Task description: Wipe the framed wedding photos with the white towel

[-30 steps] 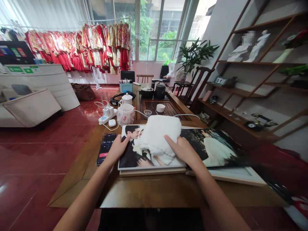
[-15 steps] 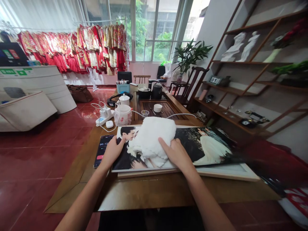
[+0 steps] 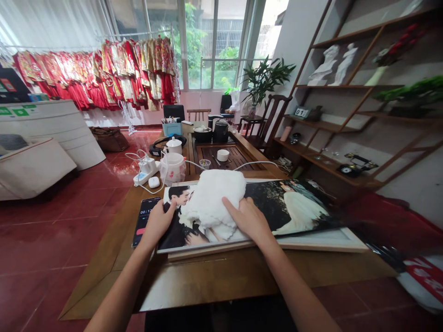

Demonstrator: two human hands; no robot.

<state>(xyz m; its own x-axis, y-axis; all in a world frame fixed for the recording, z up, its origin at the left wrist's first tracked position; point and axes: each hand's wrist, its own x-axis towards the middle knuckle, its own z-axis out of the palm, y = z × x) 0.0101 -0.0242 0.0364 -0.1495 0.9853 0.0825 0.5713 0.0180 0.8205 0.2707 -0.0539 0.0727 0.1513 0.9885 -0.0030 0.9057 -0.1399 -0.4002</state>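
Note:
A folded white fluffy cloth (image 3: 218,193) lies on a photo panel (image 3: 173,235) that shows a couple. My left hand (image 3: 159,220) is closed on the panel's left edge, thumb on top and fingers hidden underneath. On the cloth's right side, my right hand (image 3: 251,219) is closed with its thumb pressed onto the cloth. Its other fingers curl at the cloth's right border, partly hidden, so whether they also grip the panel I cannot tell. To the right lies a second, dark photo panel (image 3: 301,212) with a white dress, above a pale wooden frame (image 3: 349,240).
A phone (image 3: 141,226) with a running timer lies left of my left hand. Behind the panels stand a power strip (image 3: 146,170), a white bag-lined container (image 3: 173,167), a lidded cup (image 3: 174,146) and a tea tray (image 3: 238,154). Shelves (image 3: 346,131) line the right wall.
The whole view has shifted slightly, with most things now a little further left. Both hands keep the same hold, and the cloth stays in place on the panel.

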